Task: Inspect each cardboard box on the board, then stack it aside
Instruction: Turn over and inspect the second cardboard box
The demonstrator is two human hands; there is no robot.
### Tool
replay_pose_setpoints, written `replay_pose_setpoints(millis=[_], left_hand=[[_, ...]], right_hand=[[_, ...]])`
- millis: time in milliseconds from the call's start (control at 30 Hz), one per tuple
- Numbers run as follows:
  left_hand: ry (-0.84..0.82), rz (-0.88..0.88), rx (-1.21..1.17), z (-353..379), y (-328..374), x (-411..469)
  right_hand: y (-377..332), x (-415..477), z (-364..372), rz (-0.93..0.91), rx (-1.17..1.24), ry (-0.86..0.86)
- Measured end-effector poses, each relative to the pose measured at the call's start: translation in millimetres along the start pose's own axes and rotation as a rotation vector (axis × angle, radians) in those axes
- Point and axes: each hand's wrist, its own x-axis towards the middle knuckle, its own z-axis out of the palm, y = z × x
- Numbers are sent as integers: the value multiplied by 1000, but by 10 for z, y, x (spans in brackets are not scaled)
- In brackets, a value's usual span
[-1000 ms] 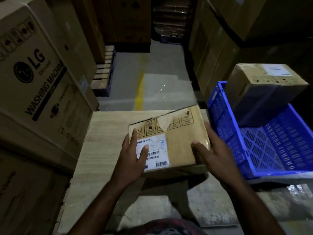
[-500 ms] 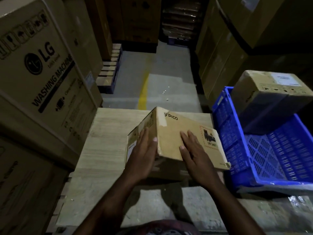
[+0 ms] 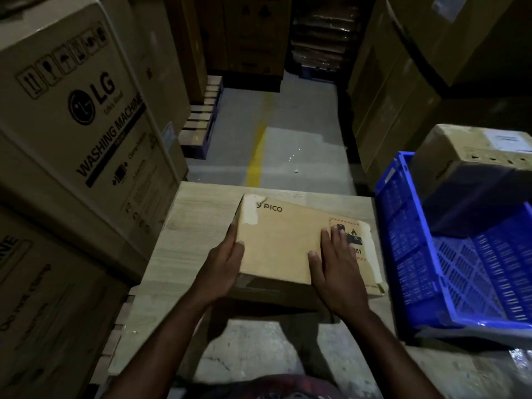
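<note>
Cardboard LG carton (image 3: 86, 116) fills the upper left. At centre, over the wooden board (image 3: 187, 226), your left hand (image 3: 221, 269) grips the left edge of the PICO box (image 3: 283, 243); your right hand (image 3: 338, 269) lies flat, fingers straight, on its top. Blue crate (image 3: 406, 231) at right.

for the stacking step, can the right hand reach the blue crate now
Probably yes: the right hand lies flat on the PICO box, and the blue crate stands just beside it, nothing between.

Lighting: dim, src ahead/above; brightest on aisle floor (image 3: 288, 145). Hard shadow on near side of cardboard box (image 3: 282, 240). Edges: wide-angle bend, dark, soft.
</note>
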Motion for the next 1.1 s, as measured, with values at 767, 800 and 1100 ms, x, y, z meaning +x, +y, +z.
replay_pose_setpoints(millis=[767, 800, 1100], left_hand=[[3, 330, 946, 469, -304, 238], [2, 330, 948, 463, -301, 242], [-17, 376, 900, 650, -135, 283]], right_hand=[[-309, 152, 364, -348, -249, -145], [-315, 164, 357, -348, -243, -153], [190, 219, 33, -242, -193, -165]])
